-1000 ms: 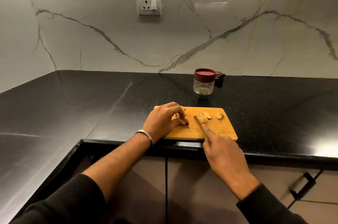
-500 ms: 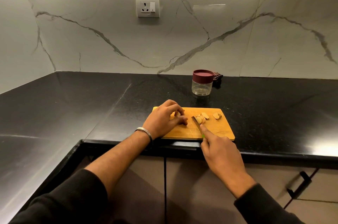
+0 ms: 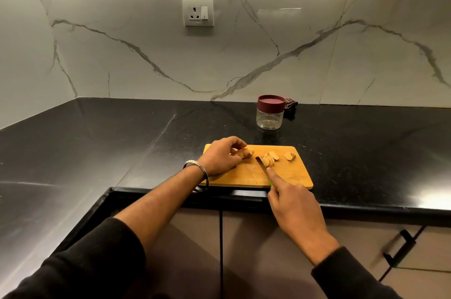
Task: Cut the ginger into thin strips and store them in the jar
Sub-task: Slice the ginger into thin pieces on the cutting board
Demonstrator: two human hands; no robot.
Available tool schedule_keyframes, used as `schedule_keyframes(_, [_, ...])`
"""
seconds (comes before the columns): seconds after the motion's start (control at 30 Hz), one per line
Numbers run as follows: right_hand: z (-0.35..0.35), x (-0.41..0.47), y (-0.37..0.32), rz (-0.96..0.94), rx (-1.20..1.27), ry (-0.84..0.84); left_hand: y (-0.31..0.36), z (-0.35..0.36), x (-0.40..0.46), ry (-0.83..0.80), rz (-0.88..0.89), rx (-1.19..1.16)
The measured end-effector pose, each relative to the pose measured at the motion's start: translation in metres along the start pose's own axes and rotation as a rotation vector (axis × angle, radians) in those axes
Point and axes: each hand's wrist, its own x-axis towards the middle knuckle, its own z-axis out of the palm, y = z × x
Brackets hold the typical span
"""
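Note:
A wooden cutting board [image 3: 288, 176] lies at the front edge of the black counter. My left hand [image 3: 220, 156] grips a ginger piece [image 3: 246, 152] on the board's left half. Several cut ginger slices [image 3: 273, 157] lie in the board's middle and right. My right hand [image 3: 294, 203] holds a knife [image 3: 261, 165], index finger stretched along the blade's back, the tip resting beside the slices. A clear jar [image 3: 270, 115] with a maroon lid stands shut behind the board.
A dark cloth [image 3: 291, 104] lies behind the jar by the marble wall. A wall socket [image 3: 198, 12] sits above the counter. Below the counter edge are cabinet doors with a black handle [image 3: 400, 247] at the right.
My left hand has drawn back a little, so the ginger piece now shows beyond its fingers. The knife stays by the slices. The camera has shifted slightly.

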Motion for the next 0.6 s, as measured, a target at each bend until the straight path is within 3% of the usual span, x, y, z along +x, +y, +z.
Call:
schedule_keyframes(0.17, [0.000, -0.001, 0.001, -0.009, 0.031, -0.020, 0.004, 0.001, 0.000, -0.028, 0.026, 0.063])
schedule_keyframes(0.3, [0.001, -0.001, 0.002, -0.008, 0.037, -0.027, 0.002, 0.009, -0.002, 0.067, 0.101, 0.154])
schedule_keyframes(0.6, [-0.004, -0.003, 0.008, -0.003, 0.034, -0.036, -0.010, -0.002, -0.005, 0.007, 0.150, 0.091])
